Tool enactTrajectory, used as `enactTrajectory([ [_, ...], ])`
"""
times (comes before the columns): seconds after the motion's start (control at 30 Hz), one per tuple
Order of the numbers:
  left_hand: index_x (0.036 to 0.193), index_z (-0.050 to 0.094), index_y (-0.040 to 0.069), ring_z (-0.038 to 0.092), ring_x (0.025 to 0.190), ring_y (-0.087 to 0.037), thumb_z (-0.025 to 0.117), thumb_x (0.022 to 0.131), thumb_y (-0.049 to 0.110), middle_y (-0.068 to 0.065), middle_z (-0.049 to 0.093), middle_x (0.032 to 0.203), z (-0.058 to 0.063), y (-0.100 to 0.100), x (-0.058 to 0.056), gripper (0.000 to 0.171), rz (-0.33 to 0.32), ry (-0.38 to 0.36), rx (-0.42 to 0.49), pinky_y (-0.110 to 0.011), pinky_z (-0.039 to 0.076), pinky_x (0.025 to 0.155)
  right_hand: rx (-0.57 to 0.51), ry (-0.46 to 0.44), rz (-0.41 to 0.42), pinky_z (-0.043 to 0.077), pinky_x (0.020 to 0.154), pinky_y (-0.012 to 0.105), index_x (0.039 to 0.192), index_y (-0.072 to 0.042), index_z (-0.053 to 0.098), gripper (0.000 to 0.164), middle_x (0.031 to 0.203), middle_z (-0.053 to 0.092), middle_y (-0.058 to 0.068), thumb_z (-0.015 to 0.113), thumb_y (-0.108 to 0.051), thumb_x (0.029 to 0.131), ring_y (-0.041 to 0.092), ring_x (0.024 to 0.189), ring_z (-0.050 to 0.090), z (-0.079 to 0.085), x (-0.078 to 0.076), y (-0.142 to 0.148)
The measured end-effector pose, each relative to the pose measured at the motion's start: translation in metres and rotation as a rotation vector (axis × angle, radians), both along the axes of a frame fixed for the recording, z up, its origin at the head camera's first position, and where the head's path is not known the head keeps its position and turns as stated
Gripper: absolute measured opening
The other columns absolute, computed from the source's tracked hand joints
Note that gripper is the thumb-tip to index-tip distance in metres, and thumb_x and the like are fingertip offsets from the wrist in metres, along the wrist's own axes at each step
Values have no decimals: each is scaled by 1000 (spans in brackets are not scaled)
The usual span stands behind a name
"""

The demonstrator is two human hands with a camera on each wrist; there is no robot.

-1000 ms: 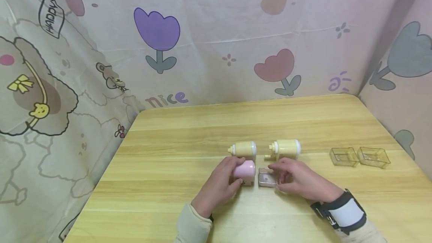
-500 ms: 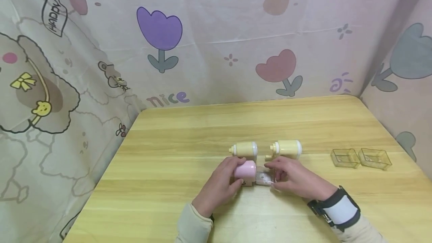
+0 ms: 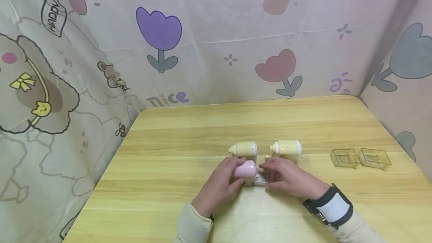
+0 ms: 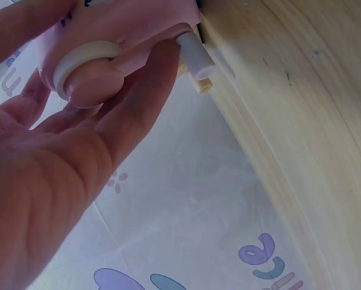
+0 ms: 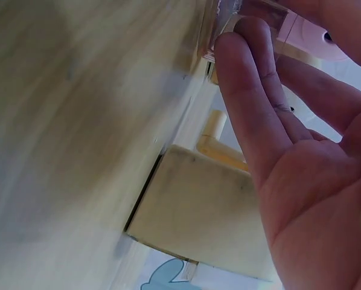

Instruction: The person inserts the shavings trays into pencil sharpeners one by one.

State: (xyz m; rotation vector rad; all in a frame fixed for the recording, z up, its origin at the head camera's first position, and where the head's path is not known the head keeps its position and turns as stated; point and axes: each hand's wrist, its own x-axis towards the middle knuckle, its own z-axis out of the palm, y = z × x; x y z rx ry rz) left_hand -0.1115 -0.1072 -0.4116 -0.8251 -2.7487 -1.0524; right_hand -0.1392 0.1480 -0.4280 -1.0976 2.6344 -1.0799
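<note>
A pink pencil sharpener (image 3: 245, 169) lies at the middle of the table, held by my left hand (image 3: 219, 179) with fingers over the top and thumb along the near side. Its crank arm (image 4: 147, 51) and pale handle show in the left wrist view, beside my index finger. My right hand (image 3: 288, 177) pinches a clear shavings drawer (image 3: 260, 179) between thumb and fingers. The drawer sits partly inside the sharpener's right end; its outer part is half covered by the fingers. In the right wrist view a corner of the drawer (image 5: 224, 18) shows past the fingertips.
Behind my hands stand two yellow sharpeners, one on the left (image 3: 244, 149) and one on the right (image 3: 287, 148). Two transparent yellowish drawers, a nearer-left one (image 3: 345, 158) and another (image 3: 374, 158), lie at the table's right. A printed cloth (image 3: 216, 48) hangs behind the table.
My right hand has moved left, pushing the clear drawer from beside the pink sharpener into its end. The left hand keeps its hold on the sharpener in place.
</note>
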Motion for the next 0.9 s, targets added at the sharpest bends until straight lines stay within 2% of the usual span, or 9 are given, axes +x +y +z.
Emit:
enactTrajectory([
  [0.17,131,50,12,49,118,-14,69,85,11,-1,53,130,0,1,0,50,-7,7,-2,-29,40,101,1,-14,19,51,68,24,127,0,56,58,107,58,5,76,-18,75,7,81,54,2,0,-2],
  [0.4,131,50,12,49,119,-14,68,85,10,-1,52,131,0,0,-1,50,-12,28,-2,-30,40,102,27,9,30,51,72,25,128,1,56,59,110,59,6,76,-20,76,8,85,54,4,-2,-6],
  [0.7,131,49,12,49,119,-13,69,85,10,0,53,130,-1,0,-1,51,-19,51,-7,-29,40,101,42,-7,14,51,74,26,127,0,57,58,112,58,7,77,-19,75,9,86,54,3,-3,-10],
  [0.9,131,49,13,49,119,-13,68,85,11,0,52,130,-1,0,-1,50,-17,43,-6,-29,40,101,38,-26,25,50,74,26,123,-3,59,53,110,58,6,76,-17,76,9,86,54,4,-5,-13],
])
